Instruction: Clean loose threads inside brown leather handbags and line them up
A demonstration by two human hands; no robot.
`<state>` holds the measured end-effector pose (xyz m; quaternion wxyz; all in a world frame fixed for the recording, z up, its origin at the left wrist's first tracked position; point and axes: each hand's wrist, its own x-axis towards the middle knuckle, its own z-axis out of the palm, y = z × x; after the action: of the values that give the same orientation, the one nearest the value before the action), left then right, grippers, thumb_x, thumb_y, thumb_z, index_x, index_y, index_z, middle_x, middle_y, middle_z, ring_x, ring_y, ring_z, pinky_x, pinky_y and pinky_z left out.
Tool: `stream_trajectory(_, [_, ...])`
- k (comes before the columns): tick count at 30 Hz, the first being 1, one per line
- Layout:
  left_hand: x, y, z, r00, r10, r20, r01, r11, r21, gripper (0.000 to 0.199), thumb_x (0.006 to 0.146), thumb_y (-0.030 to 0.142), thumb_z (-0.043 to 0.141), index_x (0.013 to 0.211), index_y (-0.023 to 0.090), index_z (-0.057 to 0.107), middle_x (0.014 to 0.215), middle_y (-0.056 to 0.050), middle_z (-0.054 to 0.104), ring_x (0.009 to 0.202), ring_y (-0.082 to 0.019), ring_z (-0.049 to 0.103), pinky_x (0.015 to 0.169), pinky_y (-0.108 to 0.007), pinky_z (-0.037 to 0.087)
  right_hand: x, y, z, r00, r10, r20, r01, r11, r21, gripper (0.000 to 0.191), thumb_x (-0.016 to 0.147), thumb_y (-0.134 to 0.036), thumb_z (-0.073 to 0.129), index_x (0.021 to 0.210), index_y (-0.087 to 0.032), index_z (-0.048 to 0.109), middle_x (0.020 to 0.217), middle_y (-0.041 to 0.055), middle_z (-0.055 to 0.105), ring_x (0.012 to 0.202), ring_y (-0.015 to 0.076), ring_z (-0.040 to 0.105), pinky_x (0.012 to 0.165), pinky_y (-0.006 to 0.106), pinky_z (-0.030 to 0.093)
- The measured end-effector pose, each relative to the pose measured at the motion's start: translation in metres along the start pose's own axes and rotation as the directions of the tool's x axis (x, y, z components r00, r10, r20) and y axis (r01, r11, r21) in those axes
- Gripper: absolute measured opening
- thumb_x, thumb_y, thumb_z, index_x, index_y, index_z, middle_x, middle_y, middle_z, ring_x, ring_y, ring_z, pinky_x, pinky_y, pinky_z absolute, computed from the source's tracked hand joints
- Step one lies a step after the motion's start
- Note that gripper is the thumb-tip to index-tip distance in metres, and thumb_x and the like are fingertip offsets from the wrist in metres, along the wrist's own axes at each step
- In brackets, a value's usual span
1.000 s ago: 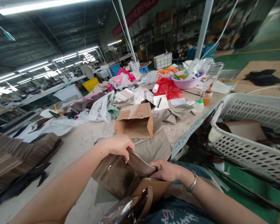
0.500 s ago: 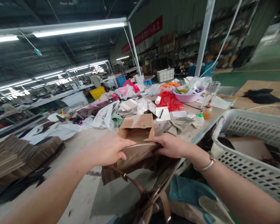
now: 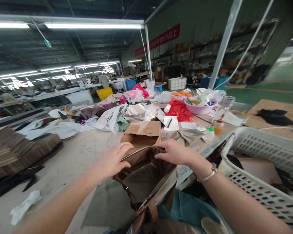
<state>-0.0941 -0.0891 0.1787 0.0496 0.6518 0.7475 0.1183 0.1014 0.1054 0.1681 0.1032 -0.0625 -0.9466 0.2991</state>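
A brown bag (image 3: 146, 182) with straps and a buckle sits in front of me, its mouth open and its lining showing. My right hand (image 3: 174, 152), with a bracelet at the wrist, pinches the far rim near its right end, thumb on the inner side. At the left end of that rim is my left hand (image 3: 113, 161), thumb and fingers spread apart around the edge without visibly pressing on it. Just beyond the rim stands an open cardboard box (image 3: 143, 128). Teal fabric (image 3: 183, 204) lies below the bag, and a grey-green sheet (image 3: 100, 204) lies to its left.
A white slotted basket (image 3: 256, 182) with pieces inside stands at right. Stacked brown pieces (image 3: 21, 149) lie at left on the table (image 3: 80, 152). Behind are plastic bags (image 3: 109, 118), a red bag (image 3: 179, 110), a lilac basin (image 3: 201, 109) and bottles (image 3: 218, 126).
The bag's mouth has opened wider and its lining shows more. My left hand has shifted left and its fingers have spread. The right hand stays on the rim. The view has turned slightly.
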Motion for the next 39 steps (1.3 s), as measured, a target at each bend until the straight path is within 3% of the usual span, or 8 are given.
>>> stream_trajectory(2, [-0.011,0.001,0.008,0.991,0.007,-0.132,-0.001,0.999,0.043,0.050,0.073,0.029,0.066,0.119,0.023,0.047,0.132,-0.008,0.047,0.115,-0.024,0.048,0.098,-0.040,0.040,0.004,-0.005,0.005,0.999,0.045,-0.015,-0.046,0.998,-0.031,0.019,0.079,-0.026,0.060,0.094,-0.019,0.069,0.082,0.0044,0.069,0.074,0.0178,0.060,0.068,0.024,0.041])
stream_trajectory(7, [-0.034,0.010,0.029,0.914,0.068,-0.401,-0.017,0.992,0.128,0.019,0.082,0.026,0.058,0.100,0.021,0.056,0.121,-0.009,0.052,0.113,-0.023,0.050,0.106,-0.045,0.034,0.012,-0.016,0.015,0.991,0.130,-0.043,-0.135,0.980,-0.147,0.013,0.081,-0.027,0.059,0.086,-0.020,0.068,0.081,0.0066,0.069,0.074,0.0197,0.061,0.065,0.026,0.041])
stream_trajectory(10, [-0.033,0.018,0.036,0.869,0.046,-0.493,0.025,0.990,0.138,0.013,0.084,0.025,0.056,0.096,0.021,0.060,0.112,-0.007,0.055,0.104,-0.021,0.053,0.105,-0.045,0.035,0.015,-0.019,0.018,0.986,0.159,-0.055,-0.166,0.964,-0.205,0.013,0.081,-0.029,0.059,0.084,-0.019,0.067,0.080,0.0069,0.069,0.072,0.0203,0.061,0.062,0.026,0.039])
stream_trajectory(14, [-0.012,0.028,0.038,0.862,0.026,-0.506,0.025,0.995,0.094,0.015,0.085,0.026,0.055,0.098,0.021,0.061,0.104,-0.007,0.055,0.097,-0.020,0.053,0.092,-0.039,0.045,0.015,-0.017,0.018,0.990,0.132,-0.045,-0.137,0.977,-0.165,0.017,0.079,-0.031,0.062,0.091,-0.021,0.067,0.083,0.0050,0.069,0.074,0.0202,0.062,0.064,0.026,0.039])
stream_trajectory(18, [0.010,0.033,0.040,0.861,0.053,-0.506,0.007,0.993,0.116,0.012,0.085,0.023,0.053,0.092,0.020,0.062,0.096,-0.007,0.056,0.090,-0.019,0.053,0.082,-0.036,0.047,0.012,-0.016,0.016,0.992,0.120,-0.033,-0.123,0.987,-0.108,0.024,0.079,-0.028,0.061,0.102,-0.024,0.066,0.086,0.0032,0.070,0.076,0.0195,0.061,0.066,0.025,0.040])
stream_trajectory(25, [0.015,0.030,0.049,0.809,0.162,-0.565,-0.038,0.974,0.225,0.013,0.086,0.018,0.050,0.085,0.018,0.063,0.087,-0.003,0.058,0.084,-0.015,0.053,0.101,-0.039,0.039,0.013,-0.015,0.020,0.985,0.150,-0.090,-0.159,0.983,-0.097,0.026,0.081,-0.027,0.058,0.105,-0.023,0.065,0.091,0.0032,0.070,0.081,0.0196,0.063,0.068,0.025,0.042])
stream_trajectory(30, [0.014,0.027,0.052,0.788,0.200,-0.583,-0.070,0.969,0.237,0.014,0.086,0.016,0.050,0.080,0.017,0.063,0.085,-0.002,0.058,0.082,-0.014,0.054,0.101,-0.040,0.040,0.015,-0.016,0.023,0.981,0.158,-0.109,-0.170,0.979,-0.113,0.028,0.083,-0.024,0.054,0.109,-0.025,0.065,0.097,0.0028,0.070,0.088,0.0201,0.063,0.076,0.025,0.044])
stream_trajectory(39, [0.017,0.023,0.055,0.768,0.262,-0.584,-0.131,0.957,0.257,0.010,0.084,0.013,0.051,0.080,0.015,0.061,0.085,-0.004,0.055,0.085,-0.014,0.052,0.102,-0.039,0.041,0.016,-0.018,0.021,0.981,0.169,-0.092,-0.178,0.978,-0.109,0.023,0.083,-0.024,0.054,0.100,-0.026,0.069,0.089,0.0023,0.071,0.084,0.0205,0.063,0.073,0.026,0.045])
